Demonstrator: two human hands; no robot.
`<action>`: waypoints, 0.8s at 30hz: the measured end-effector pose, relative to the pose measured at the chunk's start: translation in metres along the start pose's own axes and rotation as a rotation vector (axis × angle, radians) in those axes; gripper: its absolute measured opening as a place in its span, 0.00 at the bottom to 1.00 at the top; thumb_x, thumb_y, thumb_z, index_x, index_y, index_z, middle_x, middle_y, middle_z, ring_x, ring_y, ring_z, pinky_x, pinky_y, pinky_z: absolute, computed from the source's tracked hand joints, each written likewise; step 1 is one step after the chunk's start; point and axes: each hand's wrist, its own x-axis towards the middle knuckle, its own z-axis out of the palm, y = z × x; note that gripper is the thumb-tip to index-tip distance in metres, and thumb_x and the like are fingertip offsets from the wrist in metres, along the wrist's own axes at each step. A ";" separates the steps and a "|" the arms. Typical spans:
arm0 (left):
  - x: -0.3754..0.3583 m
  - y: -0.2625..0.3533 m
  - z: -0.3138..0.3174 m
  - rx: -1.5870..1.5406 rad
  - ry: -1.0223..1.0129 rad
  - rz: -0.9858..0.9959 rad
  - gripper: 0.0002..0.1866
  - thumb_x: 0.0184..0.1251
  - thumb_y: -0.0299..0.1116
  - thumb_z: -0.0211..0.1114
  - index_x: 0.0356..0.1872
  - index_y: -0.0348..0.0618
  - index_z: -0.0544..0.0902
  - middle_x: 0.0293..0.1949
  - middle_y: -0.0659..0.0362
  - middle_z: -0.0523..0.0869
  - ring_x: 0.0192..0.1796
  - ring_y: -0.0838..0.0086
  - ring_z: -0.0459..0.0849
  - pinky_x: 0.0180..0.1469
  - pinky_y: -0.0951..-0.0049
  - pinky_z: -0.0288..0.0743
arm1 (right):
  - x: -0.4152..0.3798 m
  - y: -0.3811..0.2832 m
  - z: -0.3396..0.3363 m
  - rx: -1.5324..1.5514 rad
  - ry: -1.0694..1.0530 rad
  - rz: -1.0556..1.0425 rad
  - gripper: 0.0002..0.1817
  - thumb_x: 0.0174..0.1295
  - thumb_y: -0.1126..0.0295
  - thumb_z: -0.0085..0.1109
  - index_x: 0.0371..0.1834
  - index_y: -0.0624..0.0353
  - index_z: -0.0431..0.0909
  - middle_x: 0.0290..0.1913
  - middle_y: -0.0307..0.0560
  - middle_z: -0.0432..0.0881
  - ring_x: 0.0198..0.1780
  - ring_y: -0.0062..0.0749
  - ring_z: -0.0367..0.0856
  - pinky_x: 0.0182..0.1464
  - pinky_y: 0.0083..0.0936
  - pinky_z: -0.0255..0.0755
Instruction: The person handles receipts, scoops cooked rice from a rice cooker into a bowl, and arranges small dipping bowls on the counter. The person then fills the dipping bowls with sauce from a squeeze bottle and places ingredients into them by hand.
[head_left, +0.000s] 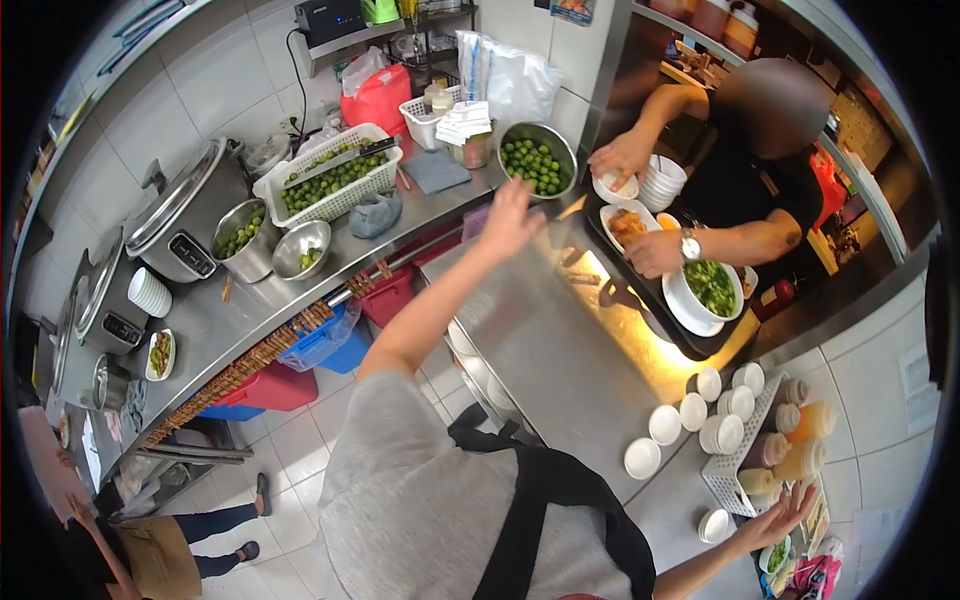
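My left hand (pixel 510 222) is stretched out over the steel counter with its fingers apart and nothing in it. Just beyond its fingertips is a steel bowl (pixel 508 135) of green limes (pixel 535 165). At the lower right my right hand (pixel 783 520) is held palm up, fingers spread, holding nothing. Near it are a white basket (pixel 722 480) of squeeze bottles (pixel 800 460) and a small stack of white cups (pixel 713 525). Across the counter a co-worker's hands (pixel 622 160) touch white dishes on a black tray (pixel 690 342), which bears a bowl of chopped greens (pixel 710 287).
Several small white bowls (pixel 665 424) stand on the counter near the basket. Along the left counter are a white basket of limes (pixel 330 205) with a knife (pixel 340 163) on top, steel bowls (pixel 302 250) and large cookers (pixel 180 215). Another person (pixel 165 550) stands at lower left.
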 end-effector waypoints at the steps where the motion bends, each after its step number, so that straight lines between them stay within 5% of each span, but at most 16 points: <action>1: 0.022 -0.031 -0.005 0.037 0.031 -0.056 0.34 0.56 0.37 0.63 0.62 0.33 0.63 0.67 0.39 0.57 0.68 0.46 0.56 0.68 0.56 0.53 | -0.001 -0.009 0.005 -0.037 0.014 0.033 0.24 0.68 0.67 0.43 0.65 0.67 0.58 0.64 0.50 0.66 0.57 0.40 0.72 0.53 0.32 0.69; 6: 0.110 -0.147 -0.008 0.246 -0.014 -0.201 0.33 0.57 0.31 0.58 0.64 0.35 0.59 0.68 0.45 0.57 0.70 0.53 0.55 0.68 0.56 0.54 | -0.005 -0.032 0.040 -0.135 0.020 0.066 0.22 0.68 0.70 0.42 0.64 0.65 0.61 0.62 0.52 0.68 0.54 0.39 0.73 0.53 0.32 0.69; 12: 0.157 -0.199 0.002 0.488 -0.199 -0.265 0.28 0.57 0.29 0.52 0.62 0.38 0.64 0.66 0.50 0.62 0.68 0.59 0.59 0.64 0.49 0.59 | -0.009 -0.066 0.089 -0.272 0.008 0.086 0.21 0.67 0.72 0.45 0.63 0.66 0.63 0.62 0.51 0.68 0.56 0.37 0.72 0.56 0.30 0.66; 16: 0.147 -0.245 0.029 0.533 0.020 -0.043 0.23 0.61 0.32 0.48 0.56 0.31 0.70 0.56 0.43 0.73 0.59 0.53 0.71 0.62 0.57 0.64 | -0.010 -0.057 0.074 -0.297 0.008 0.114 0.22 0.66 0.74 0.46 0.64 0.64 0.62 0.64 0.51 0.67 0.58 0.38 0.71 0.60 0.31 0.64; 18: 0.138 -0.234 0.018 0.439 -0.087 -0.020 0.22 0.62 0.36 0.52 0.53 0.30 0.72 0.54 0.42 0.75 0.57 0.50 0.73 0.61 0.57 0.65 | -0.006 -0.048 0.048 -0.384 0.015 0.158 0.25 0.63 0.73 0.49 0.65 0.58 0.62 0.64 0.50 0.67 0.59 0.36 0.70 0.58 0.28 0.66; 19: 0.142 -0.325 0.058 0.676 -0.195 0.232 0.23 0.61 0.39 0.56 0.51 0.29 0.74 0.53 0.41 0.76 0.56 0.50 0.73 0.60 0.57 0.66 | -0.004 -0.033 0.031 -0.325 0.079 0.218 0.26 0.63 0.69 0.52 0.65 0.57 0.63 0.63 0.48 0.68 0.57 0.34 0.72 0.54 0.24 0.67; 21: 0.111 -0.225 0.013 0.088 -0.024 -0.029 0.23 0.58 0.36 0.62 0.50 0.28 0.74 0.52 0.40 0.76 0.56 0.50 0.73 0.59 0.58 0.65 | 0.008 -0.023 0.009 -0.254 0.193 0.330 0.26 0.61 0.70 0.55 0.64 0.60 0.64 0.60 0.48 0.71 0.55 0.31 0.73 0.56 0.27 0.68; 24: 0.080 -0.196 0.001 0.017 0.089 0.210 0.28 0.57 0.31 0.63 0.59 0.31 0.68 0.56 0.43 0.74 0.60 0.52 0.70 0.64 0.59 0.59 | 0.031 0.013 -0.021 -0.342 0.238 0.309 0.25 0.60 0.71 0.56 0.62 0.58 0.67 0.55 0.48 0.74 0.49 0.31 0.76 0.50 0.27 0.72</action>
